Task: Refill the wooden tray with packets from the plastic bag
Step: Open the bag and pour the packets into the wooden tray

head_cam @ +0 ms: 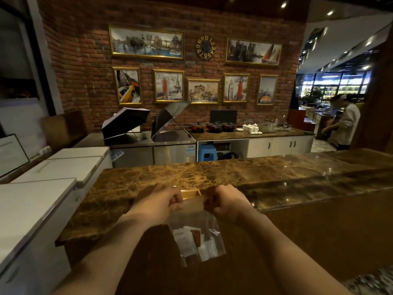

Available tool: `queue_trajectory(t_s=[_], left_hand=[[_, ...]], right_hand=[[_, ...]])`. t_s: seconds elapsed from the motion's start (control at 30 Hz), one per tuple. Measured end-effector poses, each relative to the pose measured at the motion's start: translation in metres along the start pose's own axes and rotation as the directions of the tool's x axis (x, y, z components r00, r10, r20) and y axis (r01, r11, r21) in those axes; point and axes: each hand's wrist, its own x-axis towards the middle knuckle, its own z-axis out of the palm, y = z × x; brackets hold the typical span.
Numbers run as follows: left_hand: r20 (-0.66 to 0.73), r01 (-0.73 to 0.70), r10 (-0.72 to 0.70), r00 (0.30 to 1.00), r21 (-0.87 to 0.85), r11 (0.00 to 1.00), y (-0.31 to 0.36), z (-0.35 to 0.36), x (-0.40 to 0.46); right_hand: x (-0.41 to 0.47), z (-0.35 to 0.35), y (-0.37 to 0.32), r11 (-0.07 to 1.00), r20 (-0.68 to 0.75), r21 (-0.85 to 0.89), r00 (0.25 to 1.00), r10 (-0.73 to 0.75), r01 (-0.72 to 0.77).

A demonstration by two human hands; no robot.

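A clear plastic bag (196,226) hangs in front of the counter's near edge, held up by its top. My left hand (161,202) grips the bag's left top corner and my right hand (225,202) grips the right top corner. Several white and brown packets (191,241) lie in the bottom of the bag. A light wooden tray (190,193) sits on the brown marble counter (191,173) just behind my hands; only a strip of it shows between them, and its contents are hidden.
White chest freezers (53,173) stand to the left of the counter. Behind it are steel units with raised lids (136,124), pots (212,126) and white crockery (251,127) against a brick wall. A person (344,126) stands at the far right.
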Motion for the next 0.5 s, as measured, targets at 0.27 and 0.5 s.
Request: queue_trajectory(t_s=[0.27, 0.5], left_hand=[[-0.085, -0.021, 0.035, 0.996, 0.161, 0.987, 0.037, 0.024, 0.094], [-0.124, 0.027, -0.015, 0.992, 0.098, 0.995, 0.048, 0.033, 0.160]], right_hand=[[0.076, -0.035, 0.079, 0.994, 0.020, -0.029, 0.995, -0.101, 0.101], [0.132, -0.050, 0.122, 0.994, 0.004, -0.002, 0.994, -0.110, 0.110]])
